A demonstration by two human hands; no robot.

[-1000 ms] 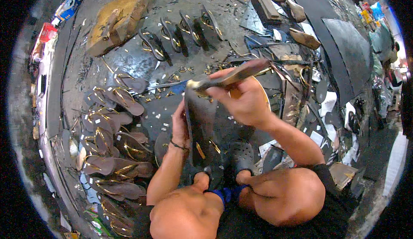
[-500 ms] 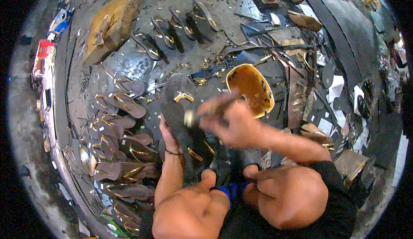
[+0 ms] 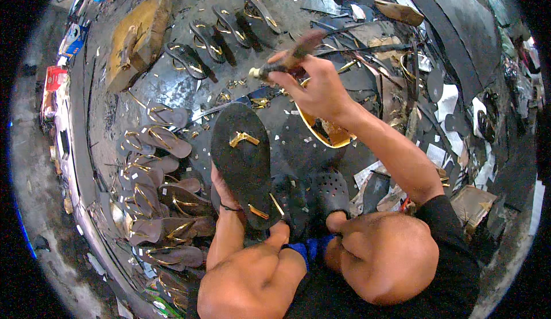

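Observation:
A black flip-flop [image 3: 244, 167] is tilted up in front of me, sole side facing me. Folded gold strap ends [image 3: 244, 139] show near its upper end, with more gold strap ends near its lower end. My left hand [image 3: 220, 186] grips its left edge from beneath, most fingers hidden behind it. Raised beyond the sole, my right hand [image 3: 321, 86] is closed around a short brown tool [image 3: 298, 52] with a pale, blunt tip pointing left; its exact kind is unclear. Partly behind my right wrist lies a yellow-rimmed tub [image 3: 324, 138] holding something brown.
Several finished-looking flip-flops with gold straps [image 3: 166, 138] lie on the left, and more black ones [image 3: 229, 26] stand in a row farther off. A thick wooden block [image 3: 138, 41] sits far left. Scraps and a shoe last [image 3: 399, 12] litter the right.
My right hand has lifted the brown tool off the sole, moving away and to the right, over the tub. The flip-flop in my left hand has shifted slightly toward me.

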